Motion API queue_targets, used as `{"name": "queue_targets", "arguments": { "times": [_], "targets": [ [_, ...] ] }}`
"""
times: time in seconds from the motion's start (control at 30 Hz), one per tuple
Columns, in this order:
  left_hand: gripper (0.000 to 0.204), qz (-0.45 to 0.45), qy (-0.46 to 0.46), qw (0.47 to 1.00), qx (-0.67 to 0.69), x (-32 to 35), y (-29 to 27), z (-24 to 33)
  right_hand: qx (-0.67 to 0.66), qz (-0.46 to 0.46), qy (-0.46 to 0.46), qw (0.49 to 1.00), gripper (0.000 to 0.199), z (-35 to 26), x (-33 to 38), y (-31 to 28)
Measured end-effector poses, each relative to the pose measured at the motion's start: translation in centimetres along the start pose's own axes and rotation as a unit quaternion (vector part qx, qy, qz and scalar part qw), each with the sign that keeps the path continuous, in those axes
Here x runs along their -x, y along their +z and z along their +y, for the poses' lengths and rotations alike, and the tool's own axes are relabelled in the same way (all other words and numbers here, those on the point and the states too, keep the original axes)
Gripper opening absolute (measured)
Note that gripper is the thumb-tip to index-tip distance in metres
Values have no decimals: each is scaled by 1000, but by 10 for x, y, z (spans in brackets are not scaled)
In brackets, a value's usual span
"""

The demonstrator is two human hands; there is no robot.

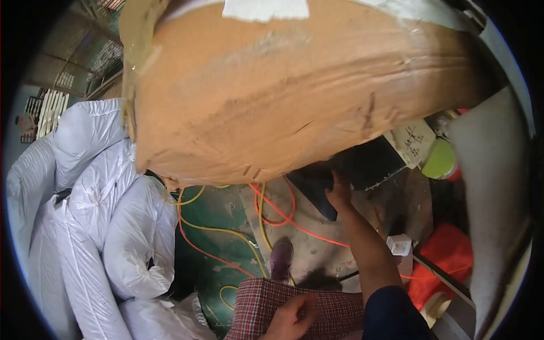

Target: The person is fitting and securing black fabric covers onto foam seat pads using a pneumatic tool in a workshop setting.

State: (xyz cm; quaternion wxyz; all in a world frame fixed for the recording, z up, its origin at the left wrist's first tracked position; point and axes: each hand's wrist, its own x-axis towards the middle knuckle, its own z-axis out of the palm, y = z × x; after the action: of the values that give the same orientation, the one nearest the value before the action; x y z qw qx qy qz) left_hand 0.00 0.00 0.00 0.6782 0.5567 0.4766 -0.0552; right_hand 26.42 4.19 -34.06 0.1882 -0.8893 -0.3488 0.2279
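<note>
Reaching forward and under, my right hand (339, 194) is beside a flat dark piece (368, 164) that lies just below the lower edge of a huge brown carton (294, 102). The carton fills the upper view and bulges downward. If it slipped or sagged further, it could pin my fingers; its bulk also crowds the spot I am working in, so a blind, off-target grasp seems likely.

Orange hose (320, 236) and yellow hose (218, 229) loop across the floor near my purple shoe (280, 262); a step there could catch them. A small white tub (399, 245) sits just right of my forearm, where a sideways swing of the arm could tip it.

As for the grip: my right fingers point forward, partly spread, at the dark piece, but whether they touch or pinch it I cannot tell. My left hand (293, 318), blurred, is low over my checked garment (337, 306), fingers loosely curled. Nothing shows in it, though the blur hides how far it is closed.
</note>
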Motion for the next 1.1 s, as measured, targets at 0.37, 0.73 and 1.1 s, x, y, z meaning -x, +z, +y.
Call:
{"name": "queue_targets", "arguments": {
  "times": [0.37, 0.73, 1.1],
  "targets": [
    [21, 58, -77, 979, 180, -23, 9, -48, -174, 3, -32, 984, 6, -59, 129, -8],
    [22, -130, -26, 988, 82, 10, 74, -50, -173, -45, 146, 973, 24, 122, 156, -14],
    [23, -3, -37, 949, 314, 0, 8, -19, -138, -20, 157, 978, 31, 68, 43, 70]
  ]
}}
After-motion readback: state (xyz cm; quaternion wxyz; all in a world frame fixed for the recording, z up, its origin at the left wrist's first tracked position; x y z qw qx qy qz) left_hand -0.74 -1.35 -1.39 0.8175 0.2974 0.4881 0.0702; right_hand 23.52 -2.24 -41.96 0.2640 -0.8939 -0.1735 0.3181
